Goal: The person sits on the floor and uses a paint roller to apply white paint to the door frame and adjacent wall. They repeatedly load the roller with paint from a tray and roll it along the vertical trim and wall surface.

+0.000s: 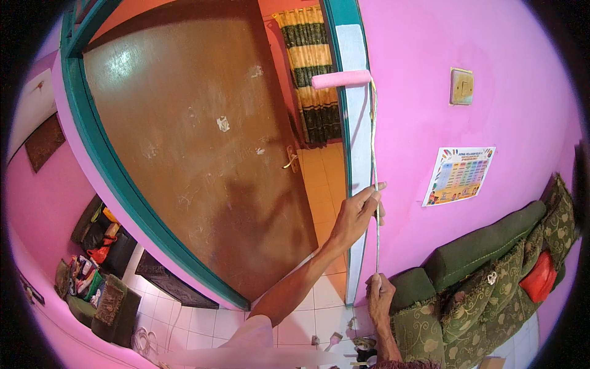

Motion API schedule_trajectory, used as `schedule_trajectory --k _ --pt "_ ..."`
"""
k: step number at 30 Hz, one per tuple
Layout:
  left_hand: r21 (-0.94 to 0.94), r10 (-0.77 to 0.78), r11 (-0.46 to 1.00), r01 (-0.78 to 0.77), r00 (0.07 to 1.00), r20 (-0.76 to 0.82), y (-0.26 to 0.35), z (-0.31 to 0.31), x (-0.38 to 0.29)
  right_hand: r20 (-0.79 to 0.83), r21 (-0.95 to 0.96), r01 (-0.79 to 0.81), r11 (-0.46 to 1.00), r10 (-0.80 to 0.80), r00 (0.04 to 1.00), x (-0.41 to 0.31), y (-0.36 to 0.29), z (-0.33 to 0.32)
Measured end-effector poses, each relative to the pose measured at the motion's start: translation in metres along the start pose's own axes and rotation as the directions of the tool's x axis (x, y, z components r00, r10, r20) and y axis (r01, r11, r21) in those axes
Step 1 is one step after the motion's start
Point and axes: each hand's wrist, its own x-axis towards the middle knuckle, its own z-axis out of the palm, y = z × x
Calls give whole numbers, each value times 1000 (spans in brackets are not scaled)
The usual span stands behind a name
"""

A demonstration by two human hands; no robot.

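A paint roller with a pink sleeve point(341, 79) is held up at the light-coloured face of the door frame point(356, 133). Whether the sleeve touches the frame I cannot tell. From the sleeve a long thin rod handle point(374, 152) runs down, close to the pink wall. Partway along the rod, my left hand point(362, 207) holds it, the index finger pointing right. Lower down, my right hand point(381, 291) is closed around the rod near its bottom end. The frame has dark green edges, and its upper end point(345, 11) is green too.
A brown door point(193, 138) with a metal handle point(290, 161) stands left of the frame. On the wall are a light switch point(462, 86) and a printed poster point(460, 176). A green sofa point(488, 249) flanks me at right. A brush point(335, 339) lies on the white floor tiles point(295, 323).
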Motion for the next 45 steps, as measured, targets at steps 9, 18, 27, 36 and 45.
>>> schedule_trajectory --k 9,18,27,36,45 --pt "17 102 995 -102 995 1 34 -6 34 -9 4 60 998 -60 998 37 -16 2" --pt "28 196 980 -196 981 7 57 -15 62 -24 73 140 987 -138 990 62 -48 5" --pt "42 260 965 -260 965 -7 81 -21 81 -22 50 112 992 -111 994 74 -95 7" --pt "83 305 950 -302 952 -30 104 -29 102 -20 62 155 986 -154 988 95 -115 10" --pt "117 337 936 -331 941 -36 135 -42 123 -18 131 145 981 -144 989 108 -153 16"
